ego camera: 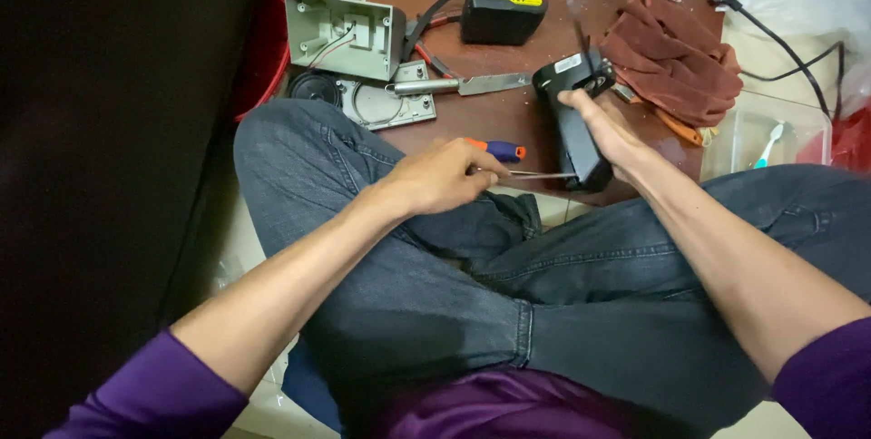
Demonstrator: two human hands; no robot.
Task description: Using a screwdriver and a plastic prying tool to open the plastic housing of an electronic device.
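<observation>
My left hand point(440, 176) grips a screwdriver point(508, 151) with a blue and orange handle; its thin metal shaft point(543, 174) points right into the lower end of a black handheld device point(572, 121). My right hand point(610, 129) holds that device upright at the edge of a low brown table point(508, 117), fingers wrapped around its right side. A short antenna sticks up from the device's top.
On the table lie a grey open casing point(345, 33), a flat grey plate with a round speaker point(313, 88), a metal scraper point(458, 85), a cordless drill's battery base point(501, 11) and a rust-brown cloth point(676, 58). A clear plastic box point(767, 135) sits at right. My crossed legs in dark jeans fill the foreground.
</observation>
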